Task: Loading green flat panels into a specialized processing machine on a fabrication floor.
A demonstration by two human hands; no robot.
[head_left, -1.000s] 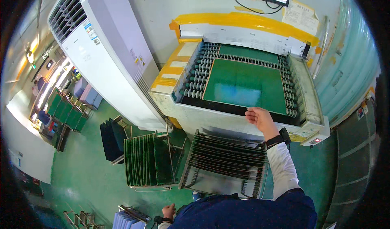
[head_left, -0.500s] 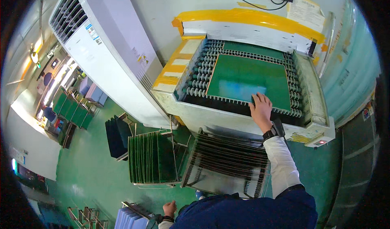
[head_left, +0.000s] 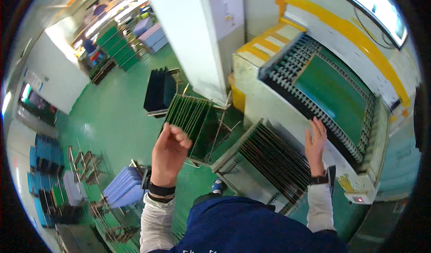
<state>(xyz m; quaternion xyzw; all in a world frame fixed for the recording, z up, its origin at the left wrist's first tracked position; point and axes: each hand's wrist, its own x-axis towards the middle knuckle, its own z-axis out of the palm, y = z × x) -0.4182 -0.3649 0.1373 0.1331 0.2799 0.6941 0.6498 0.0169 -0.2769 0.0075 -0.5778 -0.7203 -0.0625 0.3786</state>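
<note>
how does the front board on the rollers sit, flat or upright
Flat: the front board shows its green face upward, with rollers along its edges.

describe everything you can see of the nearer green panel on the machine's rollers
The nearer green panel is a thin, rectangular sheet with a smooth, glossy green face, a pale bluish reflection toward its front edge and a thin, lighter brownish border. Its exact material can't be told. It lies flat on the grey rollers, which show around its sides. The right hand is just short of its front edge, apparently not touching it.
</note>
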